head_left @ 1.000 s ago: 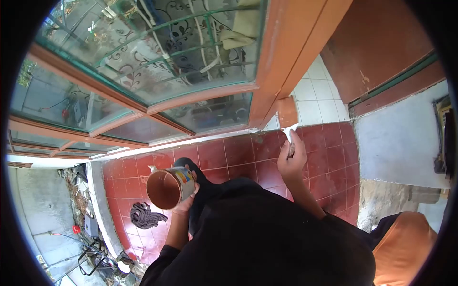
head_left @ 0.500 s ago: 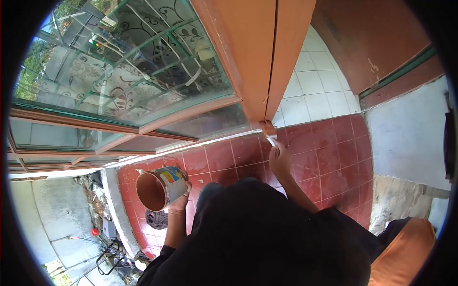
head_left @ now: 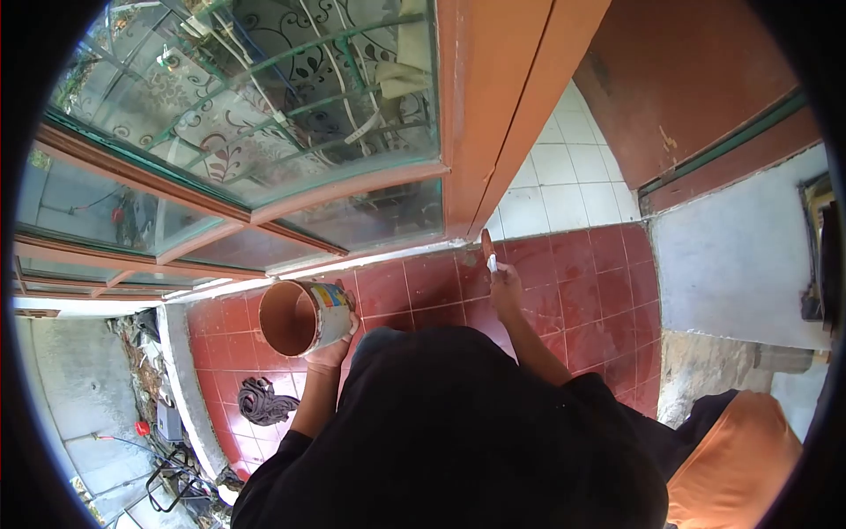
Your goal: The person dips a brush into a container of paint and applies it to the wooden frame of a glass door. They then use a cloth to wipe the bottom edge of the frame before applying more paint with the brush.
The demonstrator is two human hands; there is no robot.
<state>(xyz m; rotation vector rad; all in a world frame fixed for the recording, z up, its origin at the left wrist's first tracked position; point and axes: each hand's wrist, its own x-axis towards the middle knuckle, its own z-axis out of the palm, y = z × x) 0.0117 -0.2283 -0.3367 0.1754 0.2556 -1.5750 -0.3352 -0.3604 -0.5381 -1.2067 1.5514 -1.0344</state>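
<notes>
My left hand [head_left: 333, 351] is wrapped round the side of a paint can [head_left: 304, 317] with a colourful label, its open mouth tilted to the left and its inside orange-brown. In my right hand [head_left: 506, 287] is a paintbrush [head_left: 490, 257], gripped by its handle. The brush's bristles are brown and point up at the foot of the orange-brown door frame [head_left: 492, 132]. They appear edge-on, beside the frame's lower corner; whether they touch it I cannot tell.
Glass window panes [head_left: 264, 115] in wooden frames fill the upper left. A dark cloth [head_left: 263, 401] lies on the red tiled floor [head_left: 573, 295]. White tiles [head_left: 568, 189] show beyond the doorway. An orange cloth [head_left: 736, 463] is at the lower right.
The brush has turned from showing its flat side to its edge and sits slightly further left. The can has shifted up a little. The whole view has also shifted, revealing more of the dark cloth.
</notes>
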